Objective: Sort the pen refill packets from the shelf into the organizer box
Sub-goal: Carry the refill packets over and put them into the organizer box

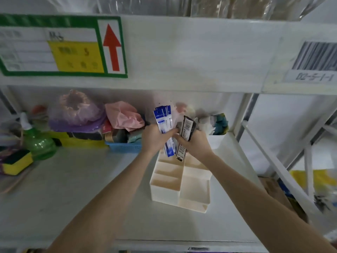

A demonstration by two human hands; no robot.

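Shelf layout around the cream plastic organizer box (180, 181)

The box sits on the white shelf board (73, 189). Above its far end, the left hand (155, 137) holds blue-and-white refill packets (164, 123), the right hand (195, 143) black packets (186, 132) beside them. Left of the box stands a blue plastic basket (125, 146); farther left, a green spray bottle (36, 141) and a yellow sponge (16, 162).

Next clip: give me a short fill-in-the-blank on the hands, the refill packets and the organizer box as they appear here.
1. The left hand grips the packets printed in white and ____.
2. The right hand grips the ____ packets.
3. Both bundles are held above the ____ end of the cream organizer box.
4. Every visible compartment of the box is ____.

Missing words: blue; black; far; empty
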